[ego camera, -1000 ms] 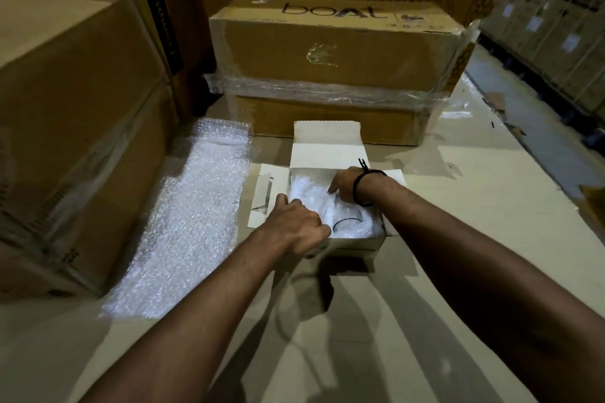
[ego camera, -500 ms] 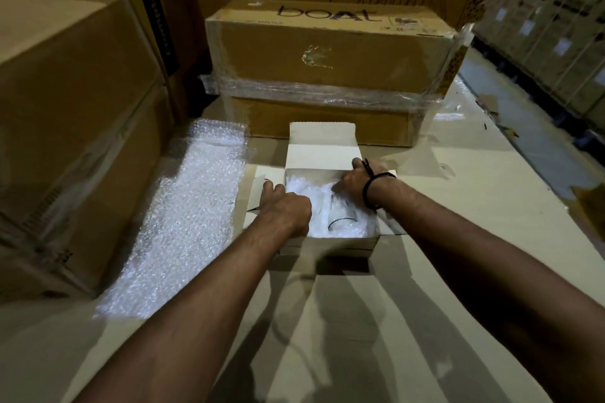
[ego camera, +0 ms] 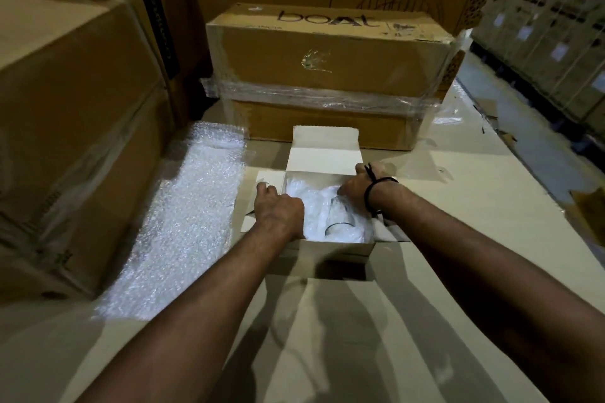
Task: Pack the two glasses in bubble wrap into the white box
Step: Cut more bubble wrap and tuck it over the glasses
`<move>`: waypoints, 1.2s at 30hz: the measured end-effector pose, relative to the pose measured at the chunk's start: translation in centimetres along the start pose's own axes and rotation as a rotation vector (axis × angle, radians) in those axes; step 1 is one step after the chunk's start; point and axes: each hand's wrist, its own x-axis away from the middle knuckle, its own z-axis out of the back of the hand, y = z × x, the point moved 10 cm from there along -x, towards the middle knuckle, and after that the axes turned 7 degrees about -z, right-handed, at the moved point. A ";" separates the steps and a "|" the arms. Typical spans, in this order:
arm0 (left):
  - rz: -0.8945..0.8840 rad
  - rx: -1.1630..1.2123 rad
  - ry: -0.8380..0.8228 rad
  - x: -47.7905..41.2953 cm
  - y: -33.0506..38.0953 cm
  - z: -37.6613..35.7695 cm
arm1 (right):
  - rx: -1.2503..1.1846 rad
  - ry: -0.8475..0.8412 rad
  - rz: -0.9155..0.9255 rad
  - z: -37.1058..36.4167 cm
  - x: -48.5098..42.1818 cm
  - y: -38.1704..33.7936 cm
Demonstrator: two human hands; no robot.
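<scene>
Cardboard worktop [ego camera: 343, 337]; wrapped glasses [ego camera: 330, 216] in white box [ego camera: 322, 154]; right hand [ego camera: 358, 185] fingers [ego camera: 344, 190] touching.

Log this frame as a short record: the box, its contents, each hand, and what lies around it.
box: white box, open, lid flap standing up at the back
contents: bubble-wrapped bundle inside; one glass rim shows through, a second glass cannot be made out
left: left hand over the box's left edge; grip unclear
right: right hand at the right rear, reaching onto the bundle; fingertips hidden
nearby: bubble wrap sheet left of the box; brown carton behind it
status: box not yet closed
</scene>
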 end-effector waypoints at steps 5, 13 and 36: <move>-0.033 0.020 -0.005 0.0 0.1 0.0 | -0.117 -0.038 0.055 0.6 -0.4 0.2; -0.222 0.279 -0.007 1.5 1.5 -0.1 | -0.327 -0.079 0.057 1.0 -1.1 -0.6; 0.376 0.590 0.476 15.1 -16.3 -13.3 | -0.974 0.588 0.196 10.3 12.5 -11.9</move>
